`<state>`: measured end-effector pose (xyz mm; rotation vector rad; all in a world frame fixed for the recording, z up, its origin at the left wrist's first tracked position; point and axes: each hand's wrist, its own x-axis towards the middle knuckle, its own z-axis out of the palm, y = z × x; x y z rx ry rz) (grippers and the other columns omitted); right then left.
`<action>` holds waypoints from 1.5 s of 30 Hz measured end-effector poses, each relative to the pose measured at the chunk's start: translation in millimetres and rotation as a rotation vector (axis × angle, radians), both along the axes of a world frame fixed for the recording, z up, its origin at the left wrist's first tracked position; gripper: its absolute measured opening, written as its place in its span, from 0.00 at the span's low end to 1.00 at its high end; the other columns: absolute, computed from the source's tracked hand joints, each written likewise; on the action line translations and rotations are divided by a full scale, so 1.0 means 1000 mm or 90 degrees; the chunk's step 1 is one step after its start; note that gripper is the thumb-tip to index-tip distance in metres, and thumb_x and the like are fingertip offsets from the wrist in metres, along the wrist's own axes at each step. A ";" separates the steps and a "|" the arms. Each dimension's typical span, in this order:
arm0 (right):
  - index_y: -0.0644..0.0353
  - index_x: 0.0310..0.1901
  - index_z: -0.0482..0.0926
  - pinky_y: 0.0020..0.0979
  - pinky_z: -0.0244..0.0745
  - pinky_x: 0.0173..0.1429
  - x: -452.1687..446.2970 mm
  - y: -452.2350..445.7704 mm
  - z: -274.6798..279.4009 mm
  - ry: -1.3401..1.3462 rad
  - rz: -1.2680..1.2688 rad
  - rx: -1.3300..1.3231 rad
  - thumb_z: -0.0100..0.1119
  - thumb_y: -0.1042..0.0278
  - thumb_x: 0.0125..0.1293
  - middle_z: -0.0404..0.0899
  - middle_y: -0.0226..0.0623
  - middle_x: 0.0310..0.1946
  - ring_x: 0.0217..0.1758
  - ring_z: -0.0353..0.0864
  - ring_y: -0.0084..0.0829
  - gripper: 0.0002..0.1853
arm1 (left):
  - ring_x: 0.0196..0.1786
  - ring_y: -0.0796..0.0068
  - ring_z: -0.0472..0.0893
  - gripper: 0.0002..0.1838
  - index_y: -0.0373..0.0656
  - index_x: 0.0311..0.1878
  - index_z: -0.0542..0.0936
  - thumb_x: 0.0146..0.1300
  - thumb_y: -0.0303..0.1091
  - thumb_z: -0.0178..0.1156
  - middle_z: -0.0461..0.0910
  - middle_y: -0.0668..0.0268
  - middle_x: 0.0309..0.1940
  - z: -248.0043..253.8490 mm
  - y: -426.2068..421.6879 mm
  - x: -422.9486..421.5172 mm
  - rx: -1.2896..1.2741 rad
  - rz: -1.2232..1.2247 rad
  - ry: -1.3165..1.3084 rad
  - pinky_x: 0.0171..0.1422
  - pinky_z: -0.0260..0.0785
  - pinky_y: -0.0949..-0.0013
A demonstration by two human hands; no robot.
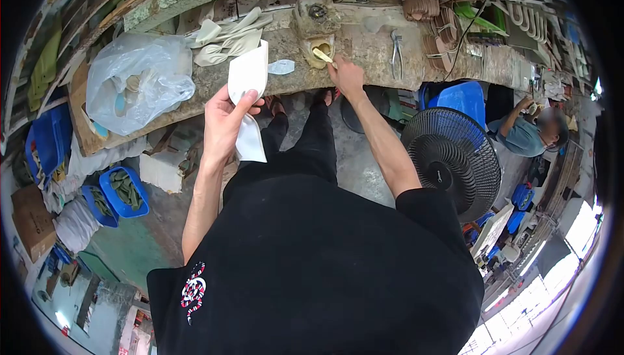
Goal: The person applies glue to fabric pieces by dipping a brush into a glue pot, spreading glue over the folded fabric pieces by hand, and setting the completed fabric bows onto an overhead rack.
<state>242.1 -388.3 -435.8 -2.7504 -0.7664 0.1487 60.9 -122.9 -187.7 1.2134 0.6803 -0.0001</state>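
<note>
My left hand (225,123) is closed around the middle of a white insole (247,72), its wide end pointing up and its other end hanging below my fingers. My right hand (348,77) is closed on a small brush (322,55) with a pale yellowish tip. The brush tip sits at the mouth of a crusted glue pot (311,64) on the workbench (364,62). Between the hands a small pale, patterned piece (281,67) lies on the bench. Cream-coloured insoles (227,44) are piled behind the left hand.
Pliers (397,56) lie right of my right hand. A clear plastic bag (140,82) covers the bench's left part. Brown sole-shaped pieces (444,36) stand at the right. A black fan (453,163) is beside my right arm; another person (526,132) sits beyond. Blue bins (123,191) stand left.
</note>
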 end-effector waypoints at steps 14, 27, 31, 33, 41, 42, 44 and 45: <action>0.65 0.40 0.85 0.28 0.74 0.36 -0.027 -0.006 0.015 0.431 -0.157 0.285 0.64 0.62 0.71 0.83 0.33 0.26 0.30 0.79 0.19 0.12 | 0.40 0.91 0.76 0.16 0.40 0.55 0.82 0.73 0.41 0.64 0.89 0.69 0.48 0.004 0.018 0.008 0.059 -0.034 -0.036 0.39 0.66 0.80; 0.62 0.40 0.84 0.24 0.64 0.27 -0.061 0.009 -0.014 0.583 -0.294 0.511 0.57 0.59 0.78 0.75 0.25 0.19 0.21 0.71 0.17 0.15 | 0.35 0.89 0.74 0.17 0.38 0.46 0.88 0.72 0.45 0.66 0.84 0.75 0.33 0.000 0.024 0.004 0.090 -0.033 0.024 0.39 0.65 0.77; 0.62 0.46 0.78 0.20 0.48 0.22 -0.062 0.019 0.090 0.874 -0.325 0.830 0.43 0.52 0.84 0.62 0.19 0.19 0.17 0.55 0.12 0.21 | 0.29 0.89 0.71 0.16 0.39 0.43 0.88 0.72 0.44 0.67 0.79 0.77 0.27 0.013 0.017 0.013 0.120 -0.077 0.014 0.34 0.61 0.79; 0.62 0.45 0.75 0.20 0.44 0.22 -0.060 0.020 0.129 0.850 -0.306 0.860 0.36 0.50 0.86 0.57 0.18 0.20 0.17 0.49 0.12 0.23 | 0.28 0.90 0.70 0.15 0.38 0.42 0.87 0.72 0.43 0.67 0.78 0.77 0.26 0.012 0.011 0.020 0.148 -0.106 -0.020 0.33 0.61 0.79; 0.56 0.45 0.70 0.17 0.48 0.23 -0.058 0.039 0.233 0.606 -0.271 0.921 0.48 0.46 0.82 0.73 0.27 0.30 0.18 0.53 0.11 0.19 | 0.31 0.85 0.76 0.17 0.36 0.48 0.88 0.70 0.42 0.67 0.83 0.71 0.28 -0.001 -0.035 0.052 0.234 -0.212 -0.073 0.38 0.69 0.73; 0.57 0.45 0.70 0.19 0.52 0.23 -0.058 0.047 0.242 0.536 -0.295 0.886 0.63 0.58 0.75 0.77 0.29 0.34 0.19 0.57 0.11 0.14 | 0.34 0.83 0.79 0.17 0.35 0.49 0.87 0.71 0.42 0.67 0.86 0.67 0.30 -0.004 -0.042 0.054 0.261 -0.203 -0.112 0.42 0.72 0.72; 0.58 0.45 0.70 0.21 0.53 0.22 -0.055 0.061 0.228 0.214 -0.199 0.741 0.71 0.70 0.67 0.76 0.28 0.35 0.20 0.59 0.11 0.16 | 0.39 0.81 0.82 0.18 0.35 0.51 0.87 0.71 0.43 0.66 0.89 0.64 0.35 0.002 -0.051 0.056 0.267 -0.210 -0.094 0.47 0.73 0.70; 0.57 0.45 0.69 0.20 0.53 0.22 -0.055 0.065 0.231 0.194 -0.242 0.735 0.73 0.75 0.63 0.76 0.27 0.36 0.21 0.61 0.11 0.18 | 0.38 0.81 0.81 0.18 0.35 0.51 0.87 0.71 0.43 0.66 0.88 0.65 0.34 0.002 -0.054 0.056 0.261 -0.202 -0.092 0.46 0.73 0.71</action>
